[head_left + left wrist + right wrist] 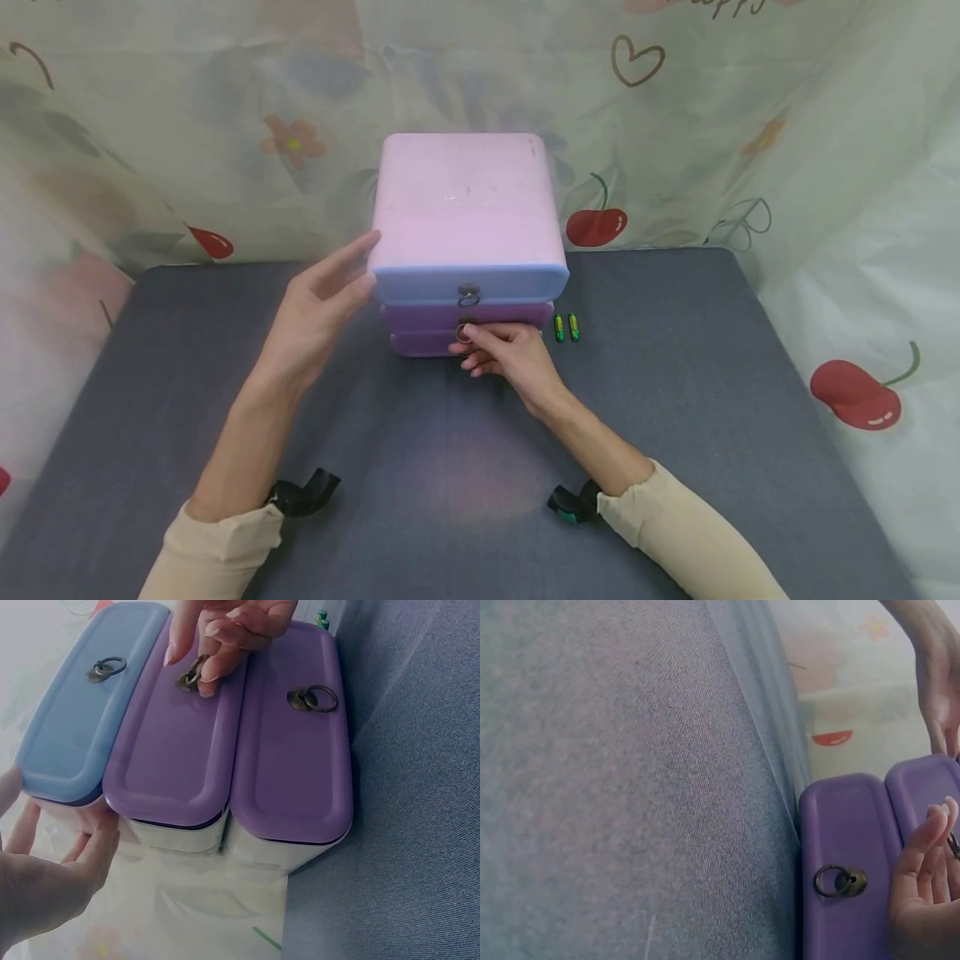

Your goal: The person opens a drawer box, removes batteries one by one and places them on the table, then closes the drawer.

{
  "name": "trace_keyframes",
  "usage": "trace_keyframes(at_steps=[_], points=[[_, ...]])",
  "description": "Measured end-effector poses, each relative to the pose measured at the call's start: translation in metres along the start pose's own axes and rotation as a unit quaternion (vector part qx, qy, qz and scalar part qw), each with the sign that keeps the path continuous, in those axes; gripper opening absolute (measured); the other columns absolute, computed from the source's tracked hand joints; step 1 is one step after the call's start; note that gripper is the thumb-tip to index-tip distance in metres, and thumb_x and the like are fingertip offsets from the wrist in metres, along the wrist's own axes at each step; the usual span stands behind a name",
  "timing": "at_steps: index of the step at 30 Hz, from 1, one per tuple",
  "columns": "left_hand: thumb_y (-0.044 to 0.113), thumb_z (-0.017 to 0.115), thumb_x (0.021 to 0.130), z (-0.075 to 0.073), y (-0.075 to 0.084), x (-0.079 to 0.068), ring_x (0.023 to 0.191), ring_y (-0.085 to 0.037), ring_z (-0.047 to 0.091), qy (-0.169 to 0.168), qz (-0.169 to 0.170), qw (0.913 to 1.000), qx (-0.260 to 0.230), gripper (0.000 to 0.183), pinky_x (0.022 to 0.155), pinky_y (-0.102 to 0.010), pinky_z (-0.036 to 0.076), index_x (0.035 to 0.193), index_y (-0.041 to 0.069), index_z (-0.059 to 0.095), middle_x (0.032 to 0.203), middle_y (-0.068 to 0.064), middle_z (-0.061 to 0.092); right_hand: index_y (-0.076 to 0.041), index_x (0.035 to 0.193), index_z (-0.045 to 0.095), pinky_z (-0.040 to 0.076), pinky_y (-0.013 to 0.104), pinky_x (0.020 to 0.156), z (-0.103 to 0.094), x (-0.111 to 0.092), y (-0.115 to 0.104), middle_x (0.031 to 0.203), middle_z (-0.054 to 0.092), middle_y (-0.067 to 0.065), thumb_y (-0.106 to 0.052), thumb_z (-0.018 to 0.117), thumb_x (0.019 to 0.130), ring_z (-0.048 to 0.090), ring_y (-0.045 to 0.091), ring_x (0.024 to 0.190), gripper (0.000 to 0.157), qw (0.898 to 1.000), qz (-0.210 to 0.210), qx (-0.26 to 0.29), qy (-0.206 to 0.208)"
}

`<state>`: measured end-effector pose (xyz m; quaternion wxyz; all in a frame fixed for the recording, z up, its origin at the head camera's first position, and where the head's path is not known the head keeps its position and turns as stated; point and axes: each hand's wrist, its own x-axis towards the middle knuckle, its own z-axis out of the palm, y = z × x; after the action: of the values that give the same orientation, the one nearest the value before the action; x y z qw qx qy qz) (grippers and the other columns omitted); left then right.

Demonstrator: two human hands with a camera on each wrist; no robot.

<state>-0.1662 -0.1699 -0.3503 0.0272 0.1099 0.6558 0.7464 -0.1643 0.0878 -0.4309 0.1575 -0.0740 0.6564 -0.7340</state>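
A small chest of drawers (465, 200) has a pink top, a blue top drawer (82, 712) and two purple drawers below it. My left hand (307, 321) touches the left side of the chest near the top drawer, fingers mostly extended. With thumb and fingers, my right hand (517, 358) pinches the metal ring pull (196, 669) of the middle purple drawer (169, 742). The ring pull of the bottom drawer (292, 772) hangs free, seen also in the right wrist view beside the right hand. All the drawers look pushed in.
Two green batteries (566, 327) stand or lie on the grey tabletop (465, 483) just right of the chest. A patterned curtain (225, 125) hangs close behind the chest and along both sides of the table.
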Motion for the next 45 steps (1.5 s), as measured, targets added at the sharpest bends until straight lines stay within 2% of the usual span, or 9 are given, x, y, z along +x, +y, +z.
trace_keyframes(at_steps=[5,11,18,24,36,45], points=[[0.009,0.063,0.098,0.001,0.000,0.000,0.141,-0.027,0.039,0.002,0.000,1.0000,-0.007,0.050,0.113,-0.035,0.033,0.146,0.011,0.051,0.154,-0.004,0.042,0.002,0.117,0.070,0.059,0.031,0.071,0.001,0.000,-0.001,0.097,0.075,0.011,-0.022,0.067,0.097,0.071,0.017,0.077,0.031,1.000,0.013,0.001,-0.014],[0.009,0.063,0.098,0.002,-0.001,0.001,0.138,-0.025,0.043,0.005,0.004,0.9999,-0.008,0.049,0.111,-0.031,0.036,0.146,0.010,0.051,0.153,-0.004,0.044,0.002,0.117,0.070,0.059,0.030,0.069,0.002,0.001,0.000,0.095,0.075,0.010,-0.015,0.063,0.098,0.071,0.016,0.076,0.025,1.000,0.004,-0.007,-0.012],[0.009,0.062,0.098,0.003,0.000,0.001,0.137,-0.025,0.045,0.005,0.005,0.9999,-0.008,0.048,0.110,-0.030,0.037,0.145,0.009,0.051,0.152,-0.005,0.045,0.004,0.114,0.071,0.058,0.029,0.067,0.002,0.000,0.000,0.092,0.075,0.011,-0.012,0.062,0.099,0.071,0.014,0.074,0.023,0.999,-0.016,-0.031,-0.008],[0.009,0.062,0.099,0.002,-0.001,0.001,0.137,-0.026,0.043,0.008,0.007,0.9999,-0.004,0.047,0.108,-0.028,0.038,0.145,0.009,0.051,0.152,-0.004,0.045,0.004,0.112,0.071,0.059,0.029,0.067,0.004,-0.005,0.000,0.092,0.075,0.012,-0.012,0.062,0.099,0.070,0.013,0.072,0.023,0.999,-0.017,-0.047,-0.008],[0.007,0.060,0.099,0.000,-0.003,0.001,0.131,-0.022,0.050,0.010,0.009,0.9998,-0.014,0.047,0.104,-0.025,0.041,0.145,0.008,0.051,0.152,-0.007,0.045,0.002,0.108,0.073,0.059,0.030,0.067,0.004,-0.015,0.003,0.090,0.075,0.012,-0.013,0.063,0.099,0.069,0.015,0.072,0.021,0.998,-0.015,-0.064,-0.013],[0.008,0.062,0.098,0.001,-0.001,0.002,0.132,-0.022,0.050,0.009,0.004,0.9998,-0.016,0.048,0.102,-0.025,0.042,0.145,0.008,0.051,0.151,-0.008,0.045,0.005,0.109,0.072,0.059,0.029,0.067,0.004,-0.024,0.004,0.090,0.074,0.013,-0.011,0.063,0.099,0.069,0.015,0.071,0.021,0.998,-0.021,-0.060,-0.022]])
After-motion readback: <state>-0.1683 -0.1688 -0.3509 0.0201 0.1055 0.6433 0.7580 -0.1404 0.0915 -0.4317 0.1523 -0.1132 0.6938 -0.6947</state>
